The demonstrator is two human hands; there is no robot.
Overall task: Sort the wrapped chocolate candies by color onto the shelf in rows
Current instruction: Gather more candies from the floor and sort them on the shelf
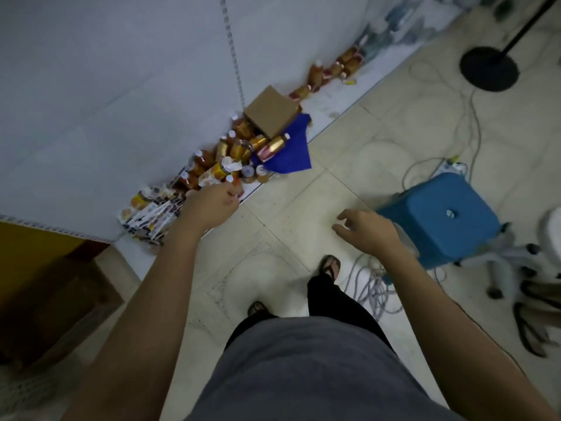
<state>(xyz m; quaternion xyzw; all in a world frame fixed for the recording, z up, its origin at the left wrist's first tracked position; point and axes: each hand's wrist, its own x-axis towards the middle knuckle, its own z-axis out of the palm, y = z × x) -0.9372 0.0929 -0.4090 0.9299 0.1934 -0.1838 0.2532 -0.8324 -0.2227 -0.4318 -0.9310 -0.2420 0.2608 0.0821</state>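
Note:
A heap of gold, orange and red wrapped items [236,153] lies along the low white shelf [321,104] at floor level, too blurred to tell single candies apart. A tipped cardboard box [271,115] and a blue cloth [291,156] sit in the heap. My left hand [209,205] reaches to the near end of the heap with its fingers curled. Whether it holds anything is hidden. My right hand [367,229] hovers over the floor tiles, fingers relaxed and holding nothing.
White and black packets [154,214] lie left of my left hand. A blue plastic stool [440,217] stands right of my right hand, with cables [376,287], a chair base [516,259] and a black stand base [488,68] nearby. A brown box [45,299] sits lower left.

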